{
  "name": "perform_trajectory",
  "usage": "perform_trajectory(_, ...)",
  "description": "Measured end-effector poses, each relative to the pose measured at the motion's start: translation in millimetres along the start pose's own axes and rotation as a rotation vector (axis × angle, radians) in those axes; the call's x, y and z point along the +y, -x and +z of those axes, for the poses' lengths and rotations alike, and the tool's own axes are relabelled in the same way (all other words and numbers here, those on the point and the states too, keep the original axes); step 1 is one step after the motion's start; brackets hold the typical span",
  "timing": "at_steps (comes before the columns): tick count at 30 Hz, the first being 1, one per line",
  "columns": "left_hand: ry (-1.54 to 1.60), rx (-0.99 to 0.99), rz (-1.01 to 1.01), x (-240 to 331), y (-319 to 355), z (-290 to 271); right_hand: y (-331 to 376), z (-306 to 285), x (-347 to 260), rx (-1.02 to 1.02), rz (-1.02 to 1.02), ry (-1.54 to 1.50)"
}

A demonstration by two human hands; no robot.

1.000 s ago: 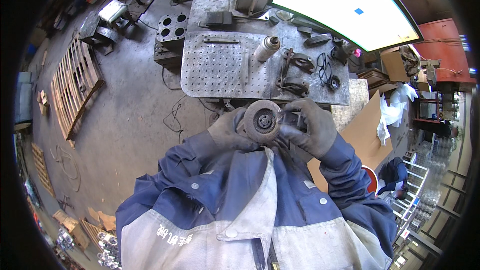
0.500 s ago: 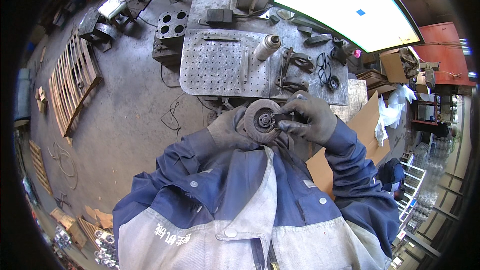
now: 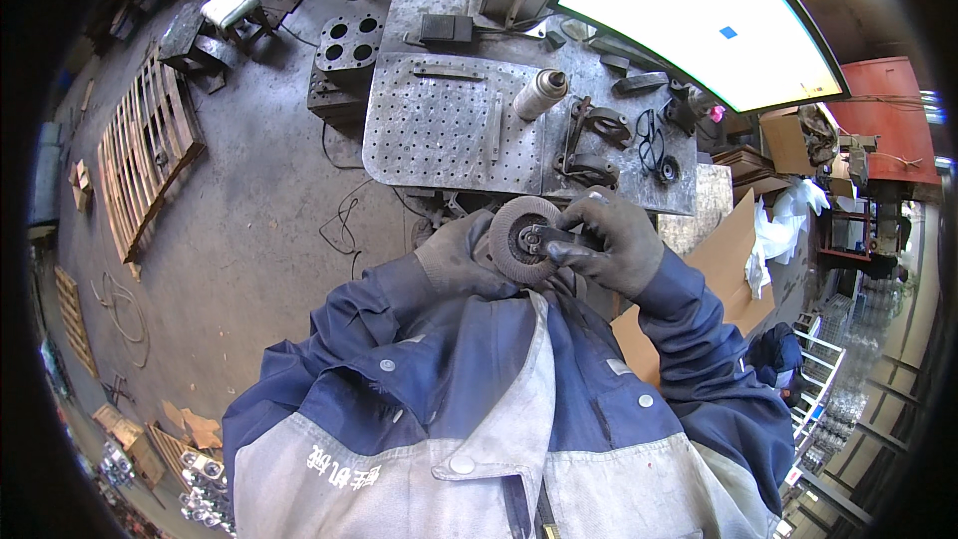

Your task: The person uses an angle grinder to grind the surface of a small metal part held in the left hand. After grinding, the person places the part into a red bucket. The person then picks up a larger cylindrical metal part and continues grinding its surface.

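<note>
Workshop concrete and perforated steel table (image 3: 439,130) behind, your left hand (image 3: 461,258) cups the flap disc (image 3: 521,238) while your right hand (image 3: 609,245), now shifted onto its hub, pinches a dark tool (image 3: 551,237) there.

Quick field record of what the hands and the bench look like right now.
left hand: gloved, behind the grinding disc, gripping at it
right hand: gloved, fingers at the disc's centre on a small dark tool, too small to identify
disc: round, ribbed face tilted toward the camera, held at chest height
bench: perforated metal plate beyond the hands
on bench: spray can lying down, dark clamps
</note>
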State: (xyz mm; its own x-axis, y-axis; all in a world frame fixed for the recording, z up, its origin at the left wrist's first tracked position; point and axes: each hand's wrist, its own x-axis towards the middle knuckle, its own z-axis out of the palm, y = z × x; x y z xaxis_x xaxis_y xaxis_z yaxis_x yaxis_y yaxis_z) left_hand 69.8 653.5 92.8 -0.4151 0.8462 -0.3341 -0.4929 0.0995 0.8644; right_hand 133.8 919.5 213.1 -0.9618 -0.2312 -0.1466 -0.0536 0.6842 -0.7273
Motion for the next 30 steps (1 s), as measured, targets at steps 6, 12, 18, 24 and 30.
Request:
perform_trajectory(6, 0.012, 0.012, -0.070, 8.6, 2.3, 2.2, 3.9, -3.2, -2.2, -0.023, 0.016, 0.059)
perform_trajectory(12, 0.061, 0.014, -0.067, 12.7, 1.0, 3.6, 10.8, 7.7, -9.2, 0.044, 0.022, 0.143)
perform_trajectory(18, 0.054, 0.003, -0.033, 6.6, -0.7, 0.7, 22.0, 18.1, -16.3, 0.148, 0.025, 0.142)
perform_trajectory(24, 0.080, -0.003, -0.032, 10.2, -2.1, 0.4, 36.6, 12.1, -19.2, 0.060, 0.082, 0.047)
perform_trajectory(30, 0.064, -0.003, 0.069, 10.9, -4.3, 1.5, 47.9, 29.5, -22.6, 0.052, 0.162, 0.182)
